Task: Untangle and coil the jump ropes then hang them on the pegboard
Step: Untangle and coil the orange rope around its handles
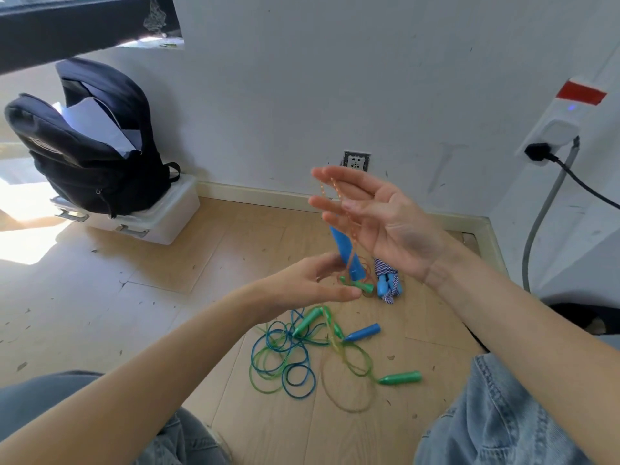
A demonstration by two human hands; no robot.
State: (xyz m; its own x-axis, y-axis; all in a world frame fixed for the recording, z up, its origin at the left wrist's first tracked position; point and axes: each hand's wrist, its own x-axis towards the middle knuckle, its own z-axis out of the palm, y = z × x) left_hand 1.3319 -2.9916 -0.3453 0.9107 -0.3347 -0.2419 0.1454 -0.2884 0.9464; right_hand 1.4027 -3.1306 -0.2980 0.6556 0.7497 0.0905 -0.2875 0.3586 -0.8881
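Observation:
My right hand [379, 216] is raised with its fingers straight, and a thin orange jump rope [337, 191] is draped in loops over them. One blue handle [347, 255] of that rope hangs below the fingers. My left hand [308, 283] sits just under it, fingers curled where the orange strand passes beside the handle. On the floor lies a tangle of green and blue ropes [281, 360] with green handles [307, 322] [401, 377] and a blue handle [364, 332]. The orange rope's slack forms a big loop [349, 406] there. No pegboard is in view.
A coiled blue-and-white braided rope [389, 280] lies near the wall corner. At the left a black backpack [90, 146] stands on a white storage bin [164, 216]. On the right a power strip [557, 132] and cables [540, 213] run down. My knees in jeans [503, 414] frame the floor.

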